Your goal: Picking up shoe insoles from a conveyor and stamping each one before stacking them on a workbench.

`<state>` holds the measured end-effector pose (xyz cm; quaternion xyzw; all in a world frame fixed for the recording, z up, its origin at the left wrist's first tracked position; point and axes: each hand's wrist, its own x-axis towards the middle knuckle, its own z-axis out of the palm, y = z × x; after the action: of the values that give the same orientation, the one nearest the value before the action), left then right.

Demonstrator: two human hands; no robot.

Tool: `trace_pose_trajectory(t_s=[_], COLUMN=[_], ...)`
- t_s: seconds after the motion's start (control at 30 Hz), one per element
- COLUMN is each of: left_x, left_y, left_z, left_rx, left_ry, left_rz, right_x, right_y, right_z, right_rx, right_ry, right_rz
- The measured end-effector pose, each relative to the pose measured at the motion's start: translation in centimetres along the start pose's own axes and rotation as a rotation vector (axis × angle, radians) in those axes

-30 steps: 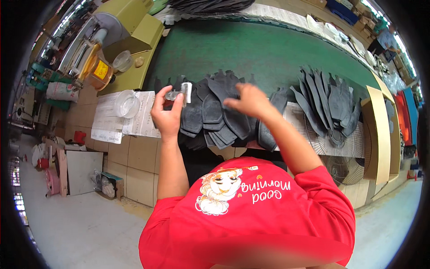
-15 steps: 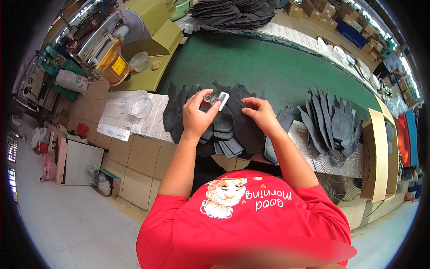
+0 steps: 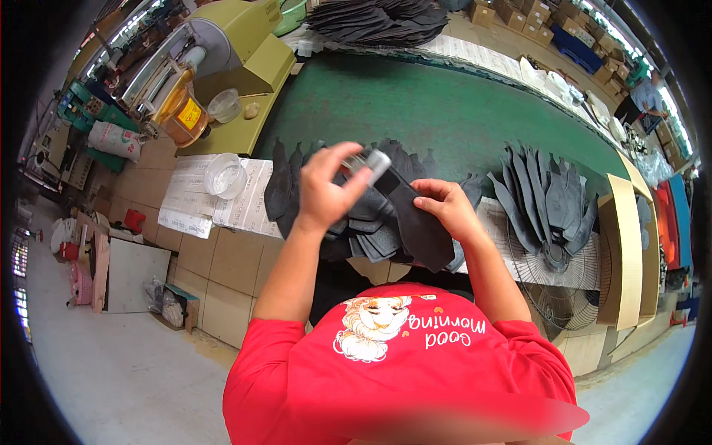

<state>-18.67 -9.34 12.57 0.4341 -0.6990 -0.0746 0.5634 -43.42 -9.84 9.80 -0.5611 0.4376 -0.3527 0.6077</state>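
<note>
My left hand (image 3: 325, 191) pinches a silver metal clip (image 3: 379, 165), like a bulldog clip, between thumb and fingers, blurred by motion. My right hand (image 3: 451, 211) grips the edge of a long, dark grey, leather-like piece (image 3: 424, 239) with thumb and fingertips. That piece hangs at a slant, its upper end close to the clip; whether the clip bites on it I cannot tell. Beneath and between my hands lie several layered dark grey cut pieces (image 3: 365, 226) along the table's near edge.
A fan of dark pieces (image 3: 567, 194) lies at the right above a round wire guard (image 3: 556, 289), beside a cardboard box (image 3: 621, 252). A clear plastic tub (image 3: 225, 176) stands left, near an olive-green machine (image 3: 241, 44). Behind my hands spreads the green belt surface (image 3: 386, 96).
The held dark piece has swung down and right, its lower end closer to my body. My right hand has moved slightly right and down. The clip has shifted slightly right in my left hand.
</note>
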Motion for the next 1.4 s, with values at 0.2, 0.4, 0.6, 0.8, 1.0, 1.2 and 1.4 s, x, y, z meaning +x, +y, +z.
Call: trace_pose_trajectory(t_s=[0.2, 0.4, 0.6, 0.8, 1.0, 1.2, 1.4], left_x=[1.0, 1.1, -4.6, -5.9, -3.9, -3.3, -4.4], left_y=[-1.8, -5.0, -6.4, -6.1, -4.3, -2.9, -2.9], left_z=[0.9, -0.6, -5.3, -5.9, -3.0, -2.1, -2.9], left_rx=[0.168, -0.050, -0.141, -0.114, -0.151, -0.026, 0.024], left_ry=[-0.073, 0.077, 0.194, 0.213, 0.195, 0.198, 0.204], left_rz=[-0.122, -0.396, -0.418, -0.469, -0.465, -0.415, -0.441], right_x=[-1.2, -4.8, -5.9, -5.3, 4.1, 6.9, 9.1], right_y=[-0.2, -2.2, -2.2, 0.0, -4.4, -0.7, 0.1], right_z=[-0.2, -5.5, -24.2, -34.0, -15.0, 5.3, 8.4], right_rx=[-0.038, 0.008, -0.388, -1.079, -0.911, -1.118, -1.291], right_ry=[-0.009, 0.182, 0.878, 1.282, 0.599, 0.156, 0.145], right_rz=[-0.022, 0.010, -0.097, 0.667, -0.001, 0.124, 0.255])
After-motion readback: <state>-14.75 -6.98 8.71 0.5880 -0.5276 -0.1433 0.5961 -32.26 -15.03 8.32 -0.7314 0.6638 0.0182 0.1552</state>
